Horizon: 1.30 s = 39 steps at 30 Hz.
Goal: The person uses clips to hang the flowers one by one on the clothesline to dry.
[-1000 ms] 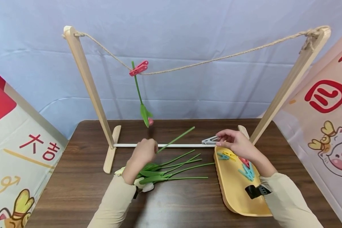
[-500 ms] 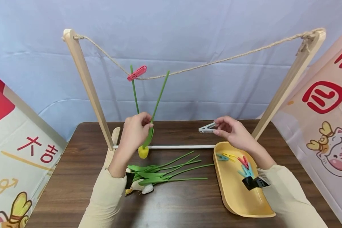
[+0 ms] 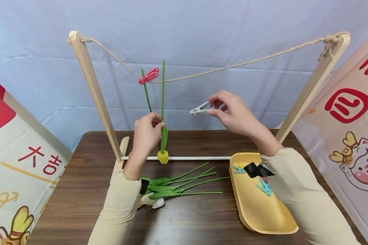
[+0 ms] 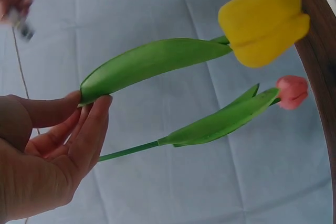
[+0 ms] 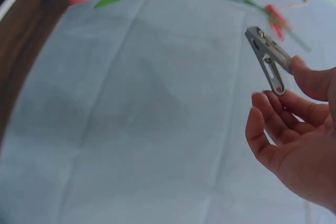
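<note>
My left hand [image 3: 148, 132] pinches a yellow tulip [image 3: 163, 157] by its stem and leaf, bloom hanging down. The stem's upper end crosses the twine [image 3: 202, 71] and rises a little above it. To the right, my right hand [image 3: 233, 112] holds a grey clothespin [image 5: 268, 59] by its handle ends between thumb and fingers, its nose toward the tulip, apart from it. A pink clothespin [image 3: 148, 76] on the twine holds a pink tulip [image 4: 292, 92] upside down, just left of the yellow one; in the head view its bloom is hidden behind my left hand.
Two wooden posts [image 3: 93, 92] carry the twine, with a white rod [image 3: 202, 158] between their feet. Several tulips [image 3: 168, 190] lie on the brown table [image 3: 196, 217]. At the right, a yellow tray [image 3: 263, 217] holds several coloured clothespins [image 3: 264, 186], partly hidden by my right arm.
My left hand has lifted the yellow tulip from the table area up to the twine, stem now near vertical. The right hand has raised the grey clothespin from the tray's edge, up and left.
</note>
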Motion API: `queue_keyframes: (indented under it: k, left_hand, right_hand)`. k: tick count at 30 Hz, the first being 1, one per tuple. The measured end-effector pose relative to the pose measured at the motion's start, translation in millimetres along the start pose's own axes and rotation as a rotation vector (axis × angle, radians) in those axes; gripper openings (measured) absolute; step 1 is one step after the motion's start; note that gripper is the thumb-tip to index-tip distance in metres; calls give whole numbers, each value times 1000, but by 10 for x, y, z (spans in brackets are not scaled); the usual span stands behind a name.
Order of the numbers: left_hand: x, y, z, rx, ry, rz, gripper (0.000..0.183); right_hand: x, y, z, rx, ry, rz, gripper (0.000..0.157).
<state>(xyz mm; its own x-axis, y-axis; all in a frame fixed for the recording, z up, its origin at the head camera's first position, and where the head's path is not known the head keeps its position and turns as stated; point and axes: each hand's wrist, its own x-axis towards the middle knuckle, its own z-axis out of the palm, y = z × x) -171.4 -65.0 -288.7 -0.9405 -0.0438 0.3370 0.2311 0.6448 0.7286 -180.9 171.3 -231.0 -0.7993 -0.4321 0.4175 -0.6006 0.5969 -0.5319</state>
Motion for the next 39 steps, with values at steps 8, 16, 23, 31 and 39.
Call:
queue_keyframes:
  k: [8, 16, 23, 31, 39]
  left_hand:
    - [42, -10, 16, -10, 20, -1, 7]
    - [65, -2, 14, -13, 31, -16, 7]
    - [57, -30, 17, -13, 44, -1, 7]
    - [49, -53, 10, -10, 56, -8, 7]
    - [32, -79, 2, 3, 69, -5, 6]
  right_hand:
    - [448, -422, -25, -127, 68, -62, 13]
    - [774, -623, -10, -165, 195, -57, 10]
    - [931, -654, 52, -189, 239, -34, 10]
    - [994, -616, 131, -238, 187, 3, 10]
    - [1028, -646, 211, -222, 154, 5, 12]
